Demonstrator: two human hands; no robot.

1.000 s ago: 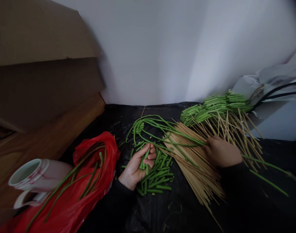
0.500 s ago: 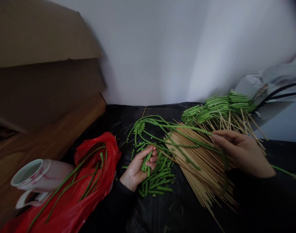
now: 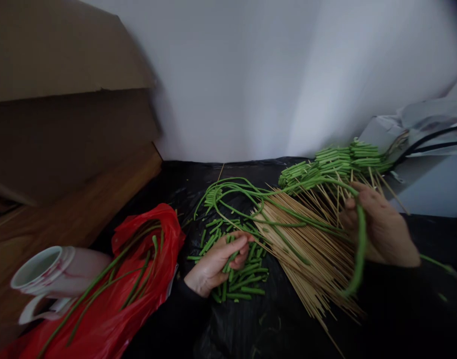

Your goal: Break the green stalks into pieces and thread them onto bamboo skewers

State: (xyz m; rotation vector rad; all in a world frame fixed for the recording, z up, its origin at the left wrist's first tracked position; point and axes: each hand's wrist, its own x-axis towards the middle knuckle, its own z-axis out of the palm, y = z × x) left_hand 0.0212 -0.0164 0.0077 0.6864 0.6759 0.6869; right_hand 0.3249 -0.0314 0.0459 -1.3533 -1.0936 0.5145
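Short cut pieces of garlic scape are gripped in my left hand, its thumb and fingers pinched together over a loose pile of cut pieces. My right hand is closed on a long, bending garlic scape; one end hangs down in front of the palm and the rest arcs left. Other long scapes lie looped across the bamboo skewers. Behind them, skewered rows of cut scapes are stacked by the wall. A small skewered row lies at the loops' left.
A red plastic bag with more long scapes lies at the left, beside a tipped white mug. A cardboard box stands at the far left, a pale box at the right. Black plastic sheeting covers the surface.
My right hand has lifted and turned, raising the scape so it bends over the fingers. The fingers of my left hand have closed further over the cut pieces, and it has shifted slightly.
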